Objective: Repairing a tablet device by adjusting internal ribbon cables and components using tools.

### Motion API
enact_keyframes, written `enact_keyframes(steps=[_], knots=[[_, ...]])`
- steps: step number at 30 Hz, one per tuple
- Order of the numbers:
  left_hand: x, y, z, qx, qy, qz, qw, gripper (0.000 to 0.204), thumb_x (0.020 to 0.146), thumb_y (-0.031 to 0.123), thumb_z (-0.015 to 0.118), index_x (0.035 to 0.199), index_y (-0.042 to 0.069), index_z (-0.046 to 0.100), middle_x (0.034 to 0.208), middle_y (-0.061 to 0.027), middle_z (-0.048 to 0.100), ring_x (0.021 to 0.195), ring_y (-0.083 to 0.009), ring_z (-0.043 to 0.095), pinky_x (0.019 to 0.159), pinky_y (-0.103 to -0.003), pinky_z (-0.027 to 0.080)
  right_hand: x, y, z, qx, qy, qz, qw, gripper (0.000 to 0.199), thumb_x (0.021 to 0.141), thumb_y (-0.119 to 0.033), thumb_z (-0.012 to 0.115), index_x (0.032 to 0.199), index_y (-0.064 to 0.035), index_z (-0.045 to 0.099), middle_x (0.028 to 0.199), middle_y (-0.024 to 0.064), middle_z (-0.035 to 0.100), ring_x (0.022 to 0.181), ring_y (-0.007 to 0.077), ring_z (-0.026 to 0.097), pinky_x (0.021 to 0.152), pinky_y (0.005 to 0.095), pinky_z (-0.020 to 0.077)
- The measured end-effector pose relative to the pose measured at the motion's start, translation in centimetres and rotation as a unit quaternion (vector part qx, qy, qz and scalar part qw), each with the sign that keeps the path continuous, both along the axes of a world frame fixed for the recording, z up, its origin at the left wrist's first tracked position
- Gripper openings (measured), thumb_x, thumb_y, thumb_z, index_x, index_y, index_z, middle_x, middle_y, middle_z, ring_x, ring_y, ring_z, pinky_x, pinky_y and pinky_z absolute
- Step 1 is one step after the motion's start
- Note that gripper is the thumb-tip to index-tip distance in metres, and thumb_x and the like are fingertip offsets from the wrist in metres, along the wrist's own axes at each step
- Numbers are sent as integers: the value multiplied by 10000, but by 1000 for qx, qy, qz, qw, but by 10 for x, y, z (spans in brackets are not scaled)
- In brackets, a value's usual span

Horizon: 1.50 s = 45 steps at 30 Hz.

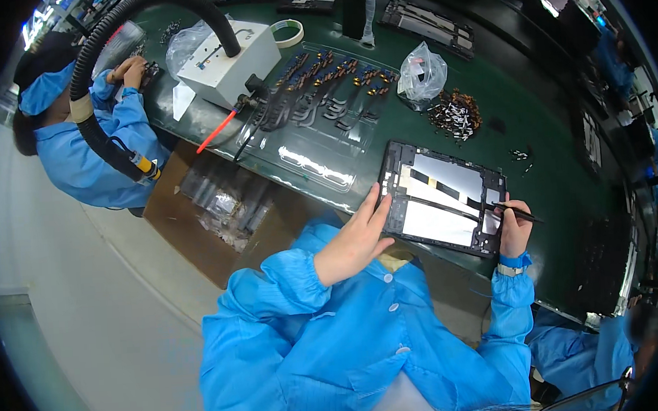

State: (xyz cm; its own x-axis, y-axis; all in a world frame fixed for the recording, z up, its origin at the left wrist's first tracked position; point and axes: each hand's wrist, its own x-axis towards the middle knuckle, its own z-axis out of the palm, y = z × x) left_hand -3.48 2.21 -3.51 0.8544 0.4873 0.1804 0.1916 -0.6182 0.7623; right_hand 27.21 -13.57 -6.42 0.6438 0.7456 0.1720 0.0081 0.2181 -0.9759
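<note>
So there's a green bench with an opened tablet at its near edge, long side running roughly left-right between both hands. Left hand's loosely spread, holding nothing, fingertips at the left end. Right hand's nearer the other end, curled round a thin black tool.

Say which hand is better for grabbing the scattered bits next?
Probably the right hand: it holds a thin dark tool and is nearer those bits; the left hand is at the left edge of the panel.
</note>
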Motion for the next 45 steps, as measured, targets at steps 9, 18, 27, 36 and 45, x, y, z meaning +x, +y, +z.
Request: enact_keyframes(steps=[9, 18, 27, 36, 45], knots=[[-4, 27, 22, 100, 56, -1, 993, 623, 763, 60, 605, 1296, -38, 296, 1347, -262, 256, 1203, -405, 341, 983, -389, 334, -35, 16, 28, 55, 69, -64, 994, 103, 800, 62, 528, 884, 12, 559, 893, 102, 569, 788, 182, 570, 883, 344, 420], [114, 50, 45, 198, -54, -11, 979, 393, 716, 78, 615, 1087, -6, 517, 1065, -158, 537, 973, -325, 517, 817, -379, 429, -18, 102, 71, -137, -188, 16, 972, 123, 754, -76, 638, 857, -12, 624, 781, 44, 623, 710, 101, 575, 624, 235, 463], [145, 59, 8, 158, -70, -2, 985, 233, 714, 55, 580, 946, 36, 590, 900, -88, 564, 838, -276, 529, 742, -371, 435, -15, 103, 44, -203, -158, 65, 964, 166, 747, -145, 634, 866, -30, 636, 848, 42, 625, 740, 130, 596, 658, 254, 476], [148, 60, 14, 191, -20, -5, 981, 264, 706, 52, 583, 968, 62, 609, 946, -72, 548, 894, -260, 508, 758, -367, 436, -14, 109, 48, -219, -241, 70, 943, 162, 739, -135, 631, 860, -27, 630, 815, 60, 617, 708, 143, 596, 640, 244, 483], [147, 60, 12, 237, 4, -18, 971, 297, 709, 82, 589, 1004, 62, 610, 952, -49, 545, 913, -233, 512, 742, -355, 444, -14, 106, 45, -185, -196, 51, 962, 139, 733, -88, 643, 847, -11, 622, 773, 59, 616, 691, 122, 587, 631, 236, 481]])
